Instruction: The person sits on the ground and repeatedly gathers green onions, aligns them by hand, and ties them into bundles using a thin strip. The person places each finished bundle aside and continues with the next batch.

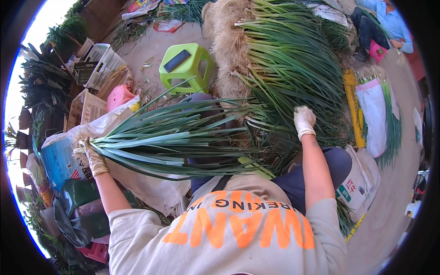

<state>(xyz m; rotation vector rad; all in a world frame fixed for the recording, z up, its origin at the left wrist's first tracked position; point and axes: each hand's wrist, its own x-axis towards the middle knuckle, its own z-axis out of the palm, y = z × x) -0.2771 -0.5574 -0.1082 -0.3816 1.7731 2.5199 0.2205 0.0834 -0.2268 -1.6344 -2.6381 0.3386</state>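
Observation:
My left hand point(95, 158), in a pale glove, grips a bunch of green leafy plants like scallions point(154, 141) close to its roots. The bunch lies across my front, its long leaves fanning to the right over my leg. My right hand point(304, 118), gloved too, is over the leaves of a large pile of similar plants point(292, 58). Its fingers look curled and slightly blurred; whether leaves are in them I cannot tell. The pile's tangled tan roots point(231, 51) face left and its green tops face right.
A green plastic stool point(184, 74) with a phone point(177, 61) on it stands ahead. White crates point(108, 65) and a pink stool point(119, 98) are at left. At right lie a yellow strip point(354, 106) and a wrapped bundle point(373, 117). Another person point(392, 24) sits at upper right.

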